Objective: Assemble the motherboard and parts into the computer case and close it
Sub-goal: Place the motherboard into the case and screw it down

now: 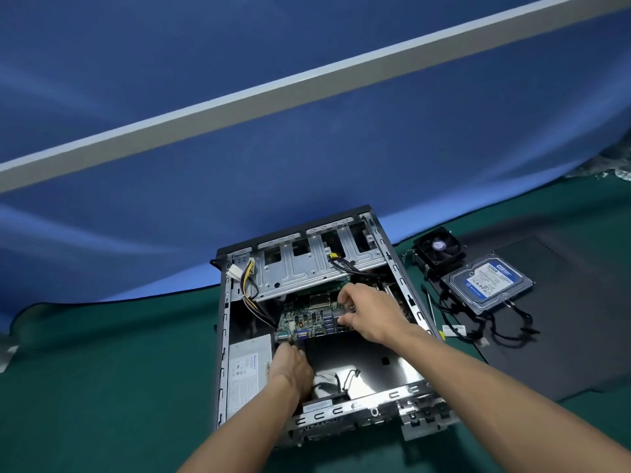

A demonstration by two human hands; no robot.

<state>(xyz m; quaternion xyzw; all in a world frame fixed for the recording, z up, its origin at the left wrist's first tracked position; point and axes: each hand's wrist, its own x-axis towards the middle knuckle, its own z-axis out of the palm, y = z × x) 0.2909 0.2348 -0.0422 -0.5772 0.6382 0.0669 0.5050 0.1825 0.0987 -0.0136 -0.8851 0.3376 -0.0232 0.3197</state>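
An open grey computer case (223,336) lies flat on the green mat. Inside it, the green motherboard (304,319) sits tilted under the metal drive cage (307,268), its near port edge raised over the dark case floor. My left hand (292,365) grips the board's near left corner by the blue port. My right hand (368,314) pinches the board's right edge. A silver power supply (247,373) fills the case's near left corner, and its yellow-black cables (249,285) hang at the back left.
To the right of the case a black CPU cooler fan (440,249) and a blue-labelled hard drive (488,283) rest on a dark side panel (563,319). Loose black cables (505,331) and a screwdriver (430,305) lie beside them. A blue partition (239,148) stands behind.
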